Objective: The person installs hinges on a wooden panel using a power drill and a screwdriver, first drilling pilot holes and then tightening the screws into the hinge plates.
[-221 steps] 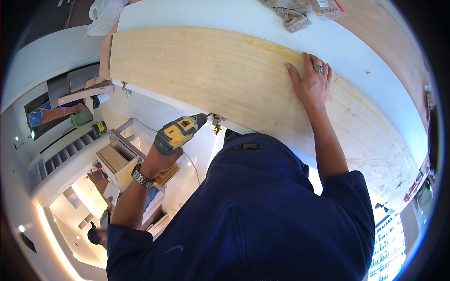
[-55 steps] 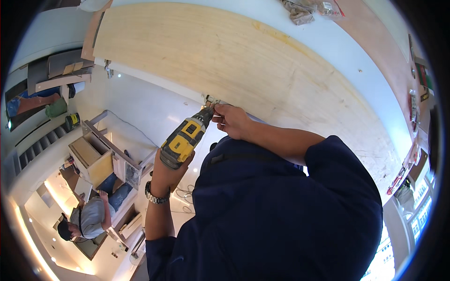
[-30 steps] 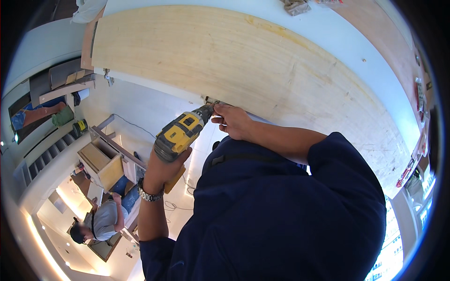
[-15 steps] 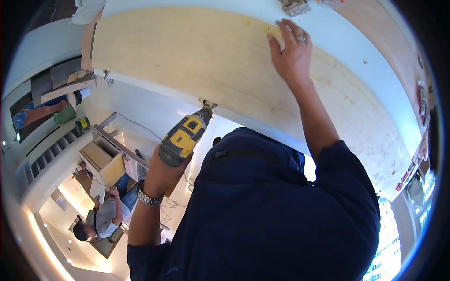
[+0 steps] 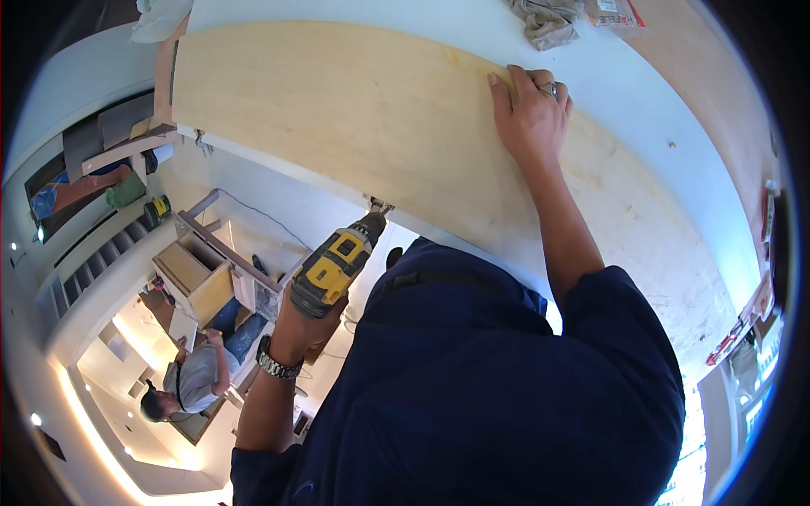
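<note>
My left hand, with a metal watch at the wrist, is closed around the grip of a yellow and black cordless drill. The drill's tip meets a metal hinge at the near edge of a long pale wooden panel. Across the panel, my right hand grasps its far edge, fingers bent over it and thumb beside them. A ring shows on one finger. A second hinge sits farther left along the same near edge. The exact contact at the drill tip is too small to make out.
Beyond the panel, a crumpled grey cloth and a plastic packet lie on a white surface. Below left, a co-worker sits by a wooden cabinet box. Another yellow and black tool lies farther back.
My right hand has settled from loosely spread fingers to a grasp on the panel's far edge. The drill stays at the hinge, and the whole view has shifted slightly.
</note>
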The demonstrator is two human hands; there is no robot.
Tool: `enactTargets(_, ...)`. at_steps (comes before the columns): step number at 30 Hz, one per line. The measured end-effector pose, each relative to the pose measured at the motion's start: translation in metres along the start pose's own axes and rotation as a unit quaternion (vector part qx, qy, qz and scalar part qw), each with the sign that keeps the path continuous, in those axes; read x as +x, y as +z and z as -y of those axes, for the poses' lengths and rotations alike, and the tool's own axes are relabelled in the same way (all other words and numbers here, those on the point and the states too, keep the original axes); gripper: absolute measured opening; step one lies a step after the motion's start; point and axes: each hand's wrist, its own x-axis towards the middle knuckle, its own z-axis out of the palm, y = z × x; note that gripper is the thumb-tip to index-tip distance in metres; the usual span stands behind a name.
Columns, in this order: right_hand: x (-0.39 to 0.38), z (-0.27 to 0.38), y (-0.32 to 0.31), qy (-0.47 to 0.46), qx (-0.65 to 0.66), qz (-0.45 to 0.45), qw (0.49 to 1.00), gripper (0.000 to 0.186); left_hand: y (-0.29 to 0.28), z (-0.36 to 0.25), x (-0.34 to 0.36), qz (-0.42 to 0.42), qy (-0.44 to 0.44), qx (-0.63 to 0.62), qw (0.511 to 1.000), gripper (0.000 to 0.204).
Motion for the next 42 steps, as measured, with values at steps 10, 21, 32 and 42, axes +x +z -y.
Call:
enactTargets(10,-0.004,-0.004,-0.004,-0.008,-0.003,-0.018,1.000,0.035,0.007,-0.006,-0.004,-0.011,-0.034,-0.044,0.998,0.028)
enactTargets(21,-0.003,-0.004,-0.004,-0.006,-0.005,-0.014,1.000,0.036,0.011,-0.009,-0.003,-0.003,-0.046,-0.023,0.999,0.025)
enactTargets(32,-0.004,0.000,-0.004,-0.006,-0.004,-0.014,1.000,0.037,0.007,-0.007,-0.001,0.006,-0.089,-0.067,0.994,0.025)
enactTargets(42,-0.006,-0.002,-0.008,0.001,-0.004,-0.006,1.000,0.039,0.013,-0.006,0.000,0.008,-0.108,-0.059,0.992,0.028)
